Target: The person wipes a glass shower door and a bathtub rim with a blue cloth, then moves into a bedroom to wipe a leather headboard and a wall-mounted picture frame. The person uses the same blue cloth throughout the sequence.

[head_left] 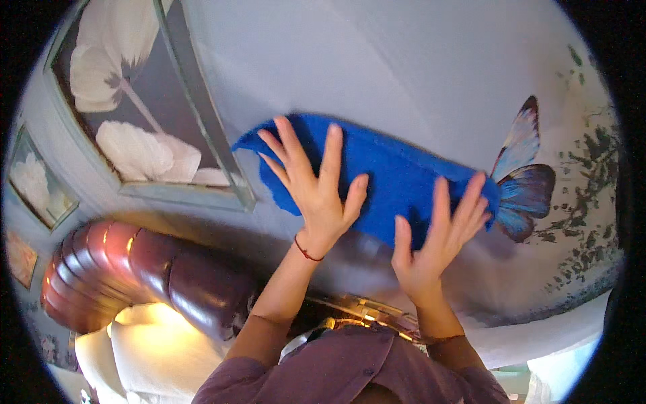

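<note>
A blue cloth (383, 182) lies spread against the pale grey-blue wall (350, 60), its left corner curling to a point. My left hand (313, 192), with a thin red string on the wrist, rests on the left part of the cloth with fingers spread. Toward the cloth's right end, my right hand (437, 249) is on or just over it, fingers stretched out and thumb apart. Neither hand grips the cloth. Just past the cloth's right edge shows a blue butterfly picture (525, 175) on the wall.
Left of the cloth hangs a large framed picture of white flowers (145, 148), with a smaller framed picture (42, 178) beyond. Below stand a dark red leather sofa (195, 273) and cream cushions (148, 350). Gold-coloured metal (367, 310) shines beneath my arms. Leaf patterns (585, 168) mark the right wall.
</note>
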`<state>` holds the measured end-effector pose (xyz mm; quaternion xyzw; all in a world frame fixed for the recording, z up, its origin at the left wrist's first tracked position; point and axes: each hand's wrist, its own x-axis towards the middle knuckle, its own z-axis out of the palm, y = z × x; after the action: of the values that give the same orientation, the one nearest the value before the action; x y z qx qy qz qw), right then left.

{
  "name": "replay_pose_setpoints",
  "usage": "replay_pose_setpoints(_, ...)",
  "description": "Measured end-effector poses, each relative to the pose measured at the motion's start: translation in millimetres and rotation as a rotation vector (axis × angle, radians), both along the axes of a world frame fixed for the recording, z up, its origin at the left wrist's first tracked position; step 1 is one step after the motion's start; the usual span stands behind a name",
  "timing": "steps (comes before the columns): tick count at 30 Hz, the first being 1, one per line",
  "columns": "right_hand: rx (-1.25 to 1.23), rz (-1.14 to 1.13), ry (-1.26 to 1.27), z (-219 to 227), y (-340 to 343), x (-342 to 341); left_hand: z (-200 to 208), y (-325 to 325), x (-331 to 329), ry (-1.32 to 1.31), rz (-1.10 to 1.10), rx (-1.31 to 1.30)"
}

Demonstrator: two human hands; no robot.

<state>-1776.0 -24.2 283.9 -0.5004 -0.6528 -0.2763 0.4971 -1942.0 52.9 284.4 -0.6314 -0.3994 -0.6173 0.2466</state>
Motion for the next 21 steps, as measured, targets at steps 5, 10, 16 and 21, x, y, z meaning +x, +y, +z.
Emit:
replay_pose_setpoints(5, 0.161, -0.063, -0.156, 62.6, 38.0, -30.5, 78.8, 23.4, -20.5, -0.076, -0.034, 0.234)
replay_pose_setpoints(10, 0.352, -0.172, -0.125, 136.1, 32.6, -20.0, 132.1, 6.5, -11.4, 0.043, -0.036, 0.246)
replay_pose_setpoints(16, 0.121, -0.301, -0.168, 57.3, 30.0, 3.3, 53.4, -1.2, 32.7, 0.244, -0.057, -0.006)
replay_pose_setpoints(21, 0.186, -0.327, -0.198, 16.6, 28.5, -7.6, 48.2, -6.2, 30.2, 0.238, -0.080, -0.026)
